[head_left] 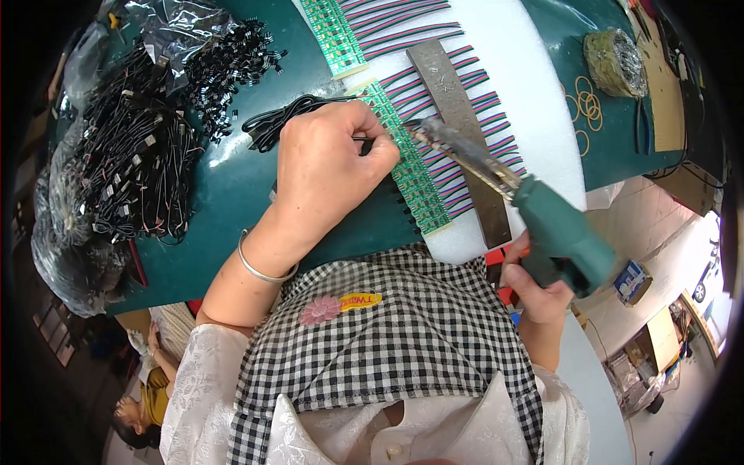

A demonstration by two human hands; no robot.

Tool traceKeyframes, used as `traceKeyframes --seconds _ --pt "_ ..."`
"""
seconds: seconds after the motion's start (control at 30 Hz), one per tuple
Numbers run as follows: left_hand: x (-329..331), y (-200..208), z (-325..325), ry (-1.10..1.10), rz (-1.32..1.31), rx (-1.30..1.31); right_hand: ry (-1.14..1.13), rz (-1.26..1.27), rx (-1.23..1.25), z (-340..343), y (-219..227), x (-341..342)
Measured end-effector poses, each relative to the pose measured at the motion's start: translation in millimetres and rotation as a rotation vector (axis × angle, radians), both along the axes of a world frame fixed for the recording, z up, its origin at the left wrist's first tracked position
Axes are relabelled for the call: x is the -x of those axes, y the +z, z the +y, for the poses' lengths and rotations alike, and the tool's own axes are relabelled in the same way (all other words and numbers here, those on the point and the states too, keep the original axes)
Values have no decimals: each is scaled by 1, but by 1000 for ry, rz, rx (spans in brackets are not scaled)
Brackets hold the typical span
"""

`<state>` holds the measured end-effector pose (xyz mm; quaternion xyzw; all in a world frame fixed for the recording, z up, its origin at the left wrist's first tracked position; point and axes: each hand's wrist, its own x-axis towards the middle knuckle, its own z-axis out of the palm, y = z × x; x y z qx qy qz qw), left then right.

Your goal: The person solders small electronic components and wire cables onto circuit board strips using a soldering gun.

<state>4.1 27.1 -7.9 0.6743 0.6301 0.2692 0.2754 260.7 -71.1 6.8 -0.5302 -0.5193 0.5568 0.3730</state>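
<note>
My left hand (319,159) is closed in a pinch at the near row of green circuit boards (422,186). Its fingertips hold the end of a black cable (271,128), whose looped bundle lies just behind the hand. My right hand (540,298) grips the handle of a green soldering gun (567,232). The gun's tip meets the upper part of the board row, close to my left fingers; exact contact is hard to make out. Multicoloured wires (500,128) run rightward from the boards, and a flat grey metal bar (457,128) lies across them.
White foam (554,147) supports the boards, with another board strip (333,39) farther back. A heap of black cables (139,163) and small black parts (240,66) lie left. Rubber bands (589,108), a tape roll (616,62) and pliers (642,128) sit right. Another person (151,387) is at lower left.
</note>
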Motion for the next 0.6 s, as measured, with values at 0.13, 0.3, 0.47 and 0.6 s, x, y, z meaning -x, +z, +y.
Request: traceKeyframes --seconds 0.13,0.3,0.47,0.6 --pt "1 -4 -1 -23 -31 -57 -246 186 52 4 9 3" --pt "0 0 -1 0 -10 -10 -126 167 70 3 6 -3" --pt "0 0 -2 -5 -16 -10 -106 146 38 1 5 -2" --pt "2 3 -2 -17 -24 -6 -65 118 13 -1 5 -7"
